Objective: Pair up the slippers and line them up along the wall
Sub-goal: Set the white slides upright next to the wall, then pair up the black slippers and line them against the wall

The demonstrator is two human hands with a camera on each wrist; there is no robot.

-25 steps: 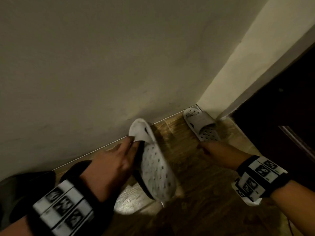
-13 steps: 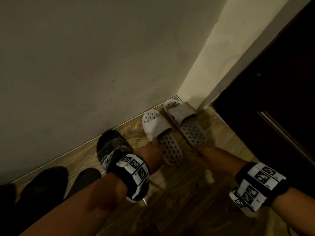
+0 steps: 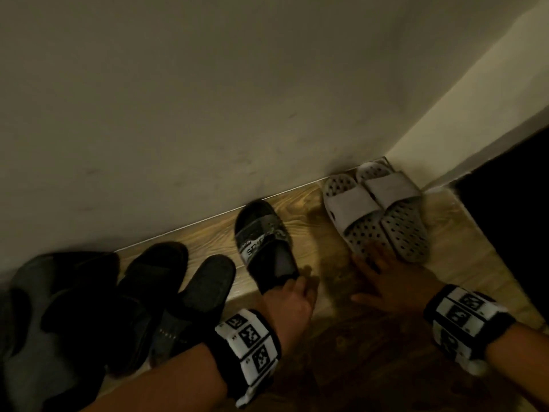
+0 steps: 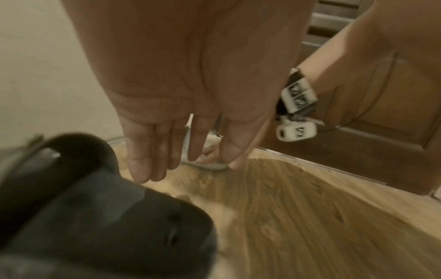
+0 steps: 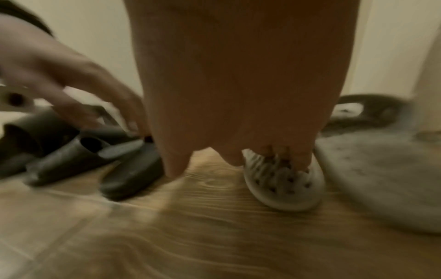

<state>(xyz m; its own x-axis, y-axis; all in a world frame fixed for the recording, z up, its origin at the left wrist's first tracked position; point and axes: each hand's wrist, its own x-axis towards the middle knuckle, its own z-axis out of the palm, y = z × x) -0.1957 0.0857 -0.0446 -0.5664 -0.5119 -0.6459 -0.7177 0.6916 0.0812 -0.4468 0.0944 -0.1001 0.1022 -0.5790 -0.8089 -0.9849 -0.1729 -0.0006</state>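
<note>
Two white perforated slippers (image 3: 350,209) (image 3: 398,203) lie side by side in the corner, toes to the wall (image 3: 208,99). My right hand (image 3: 377,263) rests with spread, straight fingers on the heel of the left white slipper (image 5: 284,185). A black slipper with a printed strap (image 3: 264,239) lies to the left, toe to the wall. My left hand (image 3: 300,285) hovers at its heel with straight fingers and holds nothing. In the left wrist view the left hand (image 4: 167,160) hangs above the black slipper (image 4: 95,217).
More black slippers (image 3: 205,281) (image 3: 151,272) lie further left, with a dark pile (image 3: 59,292) in shadow beside them. A dark door (image 3: 505,233) stands right of the corner. A grey mat (image 5: 381,179) lies on the wooden floor (image 3: 341,352).
My left hand set the white slipper down beside its mate, let go and moved left to the black slipper's heel. My right hand shifted onto the left white slipper's heel.
</note>
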